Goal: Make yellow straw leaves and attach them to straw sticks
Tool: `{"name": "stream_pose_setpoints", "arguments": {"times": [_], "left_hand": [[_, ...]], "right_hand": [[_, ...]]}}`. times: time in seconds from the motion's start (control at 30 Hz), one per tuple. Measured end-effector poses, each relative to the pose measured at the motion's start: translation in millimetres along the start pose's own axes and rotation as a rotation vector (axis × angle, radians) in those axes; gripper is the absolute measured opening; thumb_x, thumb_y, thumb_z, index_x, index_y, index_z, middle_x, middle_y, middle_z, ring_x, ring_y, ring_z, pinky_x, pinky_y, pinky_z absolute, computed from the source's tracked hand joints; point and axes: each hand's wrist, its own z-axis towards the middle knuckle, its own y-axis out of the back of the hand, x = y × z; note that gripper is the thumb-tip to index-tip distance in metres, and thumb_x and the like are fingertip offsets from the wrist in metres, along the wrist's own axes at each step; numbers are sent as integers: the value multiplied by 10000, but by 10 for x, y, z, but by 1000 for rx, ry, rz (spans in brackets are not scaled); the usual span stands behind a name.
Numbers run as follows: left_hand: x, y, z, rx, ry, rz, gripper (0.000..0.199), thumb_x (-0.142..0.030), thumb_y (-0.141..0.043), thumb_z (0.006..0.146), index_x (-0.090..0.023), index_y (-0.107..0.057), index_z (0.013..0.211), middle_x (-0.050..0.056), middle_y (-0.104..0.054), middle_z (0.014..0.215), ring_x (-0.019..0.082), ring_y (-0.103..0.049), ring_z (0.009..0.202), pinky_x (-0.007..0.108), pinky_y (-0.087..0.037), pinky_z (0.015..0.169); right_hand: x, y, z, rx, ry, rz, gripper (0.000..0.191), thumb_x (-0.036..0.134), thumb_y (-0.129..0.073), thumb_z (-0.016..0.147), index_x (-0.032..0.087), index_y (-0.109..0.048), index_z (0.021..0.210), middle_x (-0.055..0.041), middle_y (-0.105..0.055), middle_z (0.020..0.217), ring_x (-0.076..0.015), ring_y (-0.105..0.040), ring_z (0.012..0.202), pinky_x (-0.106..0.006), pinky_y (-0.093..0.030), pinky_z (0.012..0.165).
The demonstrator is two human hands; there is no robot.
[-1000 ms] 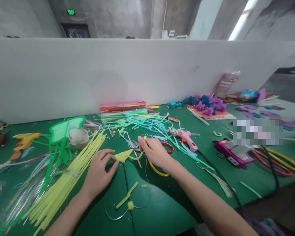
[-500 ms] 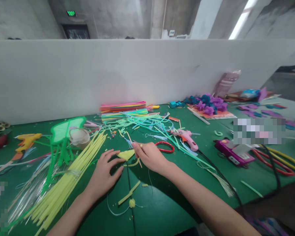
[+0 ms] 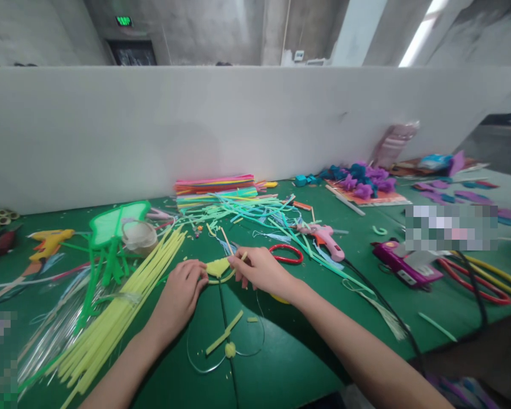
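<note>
A small yellow fuzzy piece lies between my hands on the green table. My left hand, fingers closed together, grips its left side. Pinched in my right hand is a thin wooden stick, with a yellow fuzzy strip curving from the fingers under the piece. Nearer to me are a yellow pompom on a clear looped thread and a short yellow strip.
Yellow stems lie left, near a green winged shape and a yellow glue gun. Right are red-handled scissors, a pink glue gun with a black cable, and a purple device. A white partition stands behind.
My left hand's fingers have drawn together at the yellow piece's left edge. The yellow strip has shifted closer under it, and a yellow object now shows beneath my right wrist.
</note>
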Motion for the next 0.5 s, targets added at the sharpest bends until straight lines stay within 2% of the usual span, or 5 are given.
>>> {"name": "stream_pose_setpoints", "arguments": {"times": [0.1, 0.17, 0.3, 0.43, 0.5], "left_hand": [[10, 24, 5, 8, 63, 4, 229, -296, -341, 976, -196, -522, 879, 72, -611, 892, 244, -536, 874, 416, -439, 802], [22, 38, 6, -1, 103, 0, 247, -319, -339, 978, -196, -534, 891, 63, -612, 864, 240, -537, 845, 398, -438, 765], [44, 82, 2, -28, 85, 11, 247, -337, -402, 960, -199, -601, 910, 62, -636, 911, 241, -543, 908, 402, -424, 834], [63, 136, -10, 18, 55, 48, 211, -389, -542, 885, -216, -664, 883, 59, -641, 924, 256, -540, 943, 415, -424, 850], [83, 148, -16, 42, 51, 52, 186, -365, -556, 874, -216, -668, 867, 57, -643, 920, 257, -540, 944, 419, -427, 849]], "right_hand": [[-24, -5, -3, 25, -6, 29, 269, 391, -449, 922, 190, -538, 766, 4, -640, 640, -111, -617, 460, -159, -427, 329], [-42, -10, -1, 29, -9, 37, 255, 378, -452, 918, 189, -547, 775, 4, -642, 644, -109, -617, 459, -157, -437, 327], [-67, 0, 19, 28, -65, 50, 265, 362, -449, 918, 175, -530, 747, -7, -652, 641, -107, -612, 428, -163, -454, 321], [-71, 43, 36, -14, -149, 81, 261, 339, -437, 925, 168, -517, 744, -15, -663, 627, -103, -601, 392, -160, -445, 304], [-69, 57, 34, -7, -165, 105, 232, 329, -452, 920, 170, -516, 763, -14, -673, 634, -104, -604, 393, -153, -430, 293]]}}
